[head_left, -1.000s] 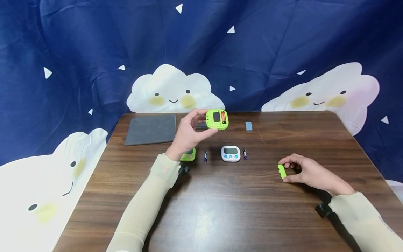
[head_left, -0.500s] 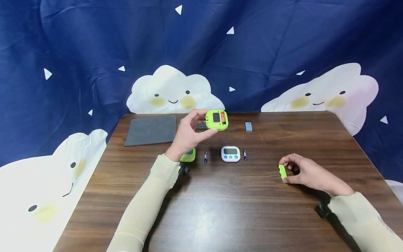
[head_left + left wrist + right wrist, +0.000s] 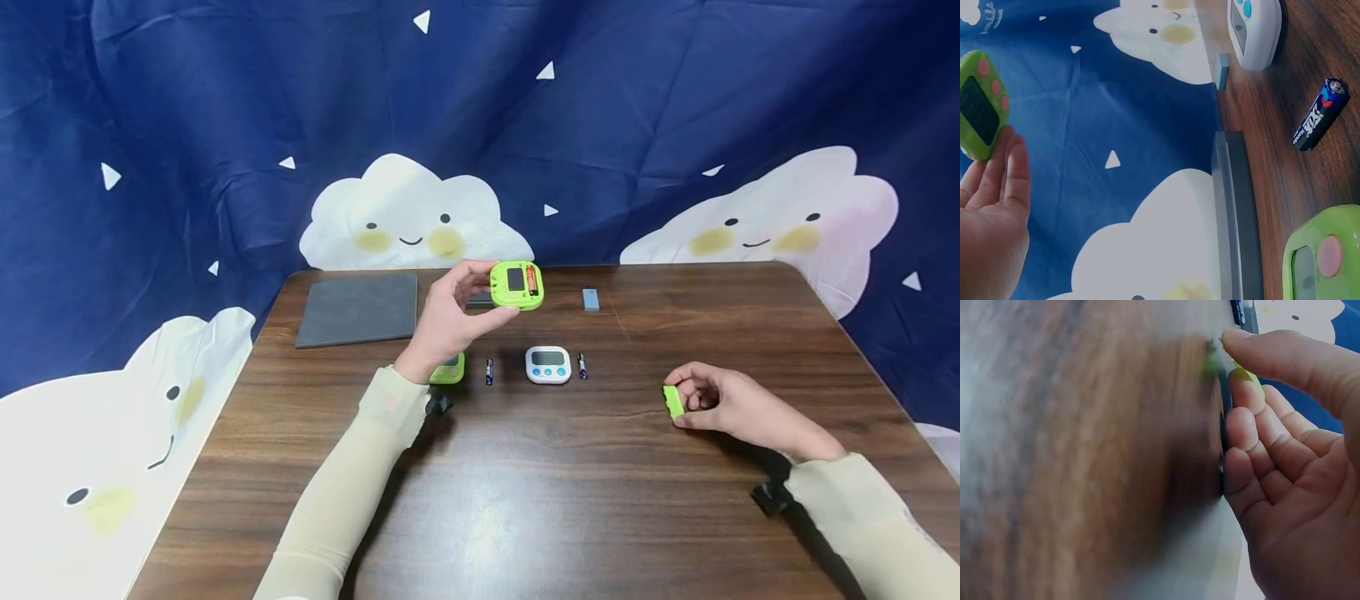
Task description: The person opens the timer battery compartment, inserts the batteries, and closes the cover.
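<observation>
My left hand [image 3: 453, 315] grips a green digital timer [image 3: 506, 293] by its left side, raised above the back of the table. Its back faces the head camera, with a red battery [image 3: 532, 281] in the uncovered slot; the left wrist view shows its screen and pink buttons. Over the right part of the table, my right hand [image 3: 723, 404] pinches a small green battery cover [image 3: 672, 402] between thumb and fingers. On the table lie a white timer [image 3: 548, 365] with blue buttons and a second green timer [image 3: 1329, 256], partly hidden by my left arm in the head view.
One dark blue battery [image 3: 490, 372] lies left of the white timer, another battery [image 3: 582, 366] right of it. A dark grey flat board [image 3: 358, 310] rests at the back left. Farther back is a small light-blue block [image 3: 591, 299]. A blue cloud-print curtain [image 3: 600, 125] hangs behind the table.
My right hand has shifted very slightly, and the battery cover with it, its fingers curling a little more. The left hand and the green timer stay where they were.
</observation>
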`<state>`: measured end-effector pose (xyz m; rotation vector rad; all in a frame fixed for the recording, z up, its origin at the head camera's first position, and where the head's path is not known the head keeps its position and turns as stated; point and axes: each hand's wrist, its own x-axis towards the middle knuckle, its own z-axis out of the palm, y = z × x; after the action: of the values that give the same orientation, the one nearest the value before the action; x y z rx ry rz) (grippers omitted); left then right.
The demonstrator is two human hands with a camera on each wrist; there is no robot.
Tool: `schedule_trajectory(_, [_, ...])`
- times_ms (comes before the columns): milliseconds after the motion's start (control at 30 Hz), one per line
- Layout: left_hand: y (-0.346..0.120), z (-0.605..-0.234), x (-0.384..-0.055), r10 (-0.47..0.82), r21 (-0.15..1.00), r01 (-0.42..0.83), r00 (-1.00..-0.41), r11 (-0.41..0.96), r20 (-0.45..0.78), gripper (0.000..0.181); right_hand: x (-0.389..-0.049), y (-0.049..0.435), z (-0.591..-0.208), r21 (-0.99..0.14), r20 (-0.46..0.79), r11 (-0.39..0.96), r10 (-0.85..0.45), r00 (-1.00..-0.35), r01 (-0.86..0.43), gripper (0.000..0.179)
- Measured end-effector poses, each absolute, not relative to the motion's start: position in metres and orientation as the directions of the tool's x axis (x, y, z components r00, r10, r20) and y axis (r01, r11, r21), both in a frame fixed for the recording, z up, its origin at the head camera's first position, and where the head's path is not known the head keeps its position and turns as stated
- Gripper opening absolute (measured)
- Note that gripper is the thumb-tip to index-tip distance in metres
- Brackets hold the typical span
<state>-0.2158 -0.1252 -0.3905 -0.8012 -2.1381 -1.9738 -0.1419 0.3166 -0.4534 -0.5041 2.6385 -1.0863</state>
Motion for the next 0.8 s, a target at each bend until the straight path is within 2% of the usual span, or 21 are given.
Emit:
schedule_trajectory(200, [-0.126,-0.390,-0.216,0.289,0.888,0.459,-0.852,0.010,0.437,0.057,-0.150,0.315,-0.449,-0.759,-0.081,0.622,-0.385,-0.919,-0.194,0.051])
schedule_trajectory(400, [-0.125,-0.390,-0.214,0.290,0.888,0.461,-0.851,0.012,0.438,0.057,-0.163,0.293,-0.434,-0.803,-0.086,0.574,-0.378,-0.922,-0.161,0.055])
schedule_trajectory(800, [-0.126,-0.387,-0.213,0.289,0.878,0.479,-0.841,0.006,0.457,0.057,-0.198,0.211,-0.389,-0.945,0.079,0.257,-0.427,-0.901,-0.204,0.053])
